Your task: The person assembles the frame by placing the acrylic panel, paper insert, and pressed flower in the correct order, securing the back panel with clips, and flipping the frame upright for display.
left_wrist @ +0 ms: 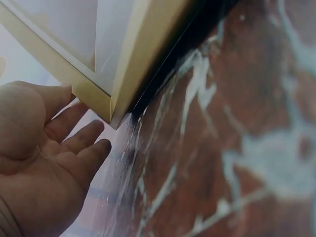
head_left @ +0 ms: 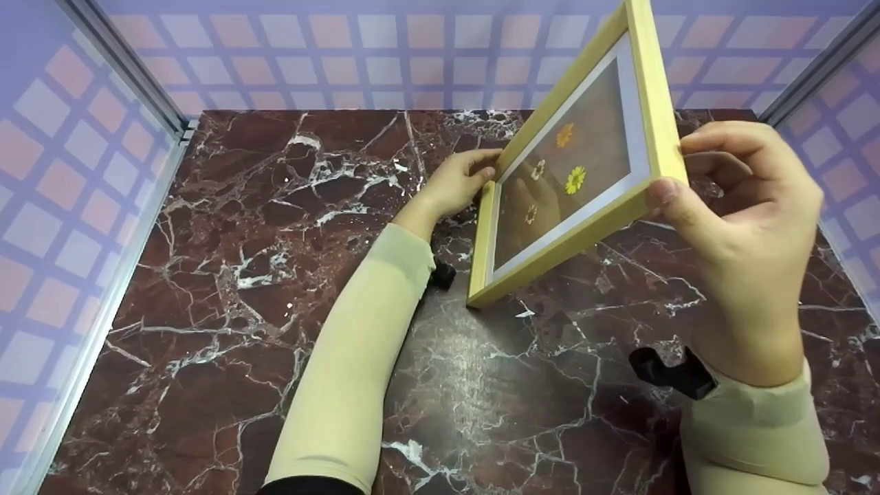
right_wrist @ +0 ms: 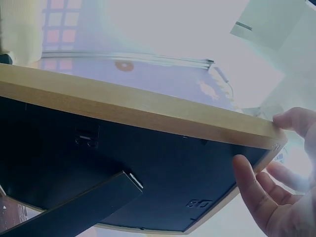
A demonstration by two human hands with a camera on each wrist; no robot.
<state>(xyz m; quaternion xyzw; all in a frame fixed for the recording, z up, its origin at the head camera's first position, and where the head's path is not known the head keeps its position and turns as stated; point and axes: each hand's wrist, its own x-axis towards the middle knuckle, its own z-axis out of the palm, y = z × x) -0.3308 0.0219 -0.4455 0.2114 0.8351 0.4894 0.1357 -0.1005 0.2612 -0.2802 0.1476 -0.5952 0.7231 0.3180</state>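
Note:
A light wooden picture frame (head_left: 584, 238) stands tilted over the table, its lower left corner at or near the tabletop. Behind its clear pane are an orange flower (head_left: 565, 135), a yellow flower (head_left: 575, 180) and two small pale ones. My left hand (head_left: 457, 182) holds the frame's left side between thumb and fingers; its lower fingers hang loose in the left wrist view. At the raised right corner, my right hand (head_left: 756, 185) pinches the wooden edge. The right wrist view shows the black backing board (right_wrist: 163, 163) with a stand leg (right_wrist: 79, 207) swung out from it.
Beneath lies a dark red marbled tabletop (head_left: 227, 330) with white veins. Checkered panels (head_left: 309, 55) rise at the back and both sides, with metal rails (head_left: 130, 62) at the corners. Black wrist mounts (head_left: 674, 371) sit on both forearms.

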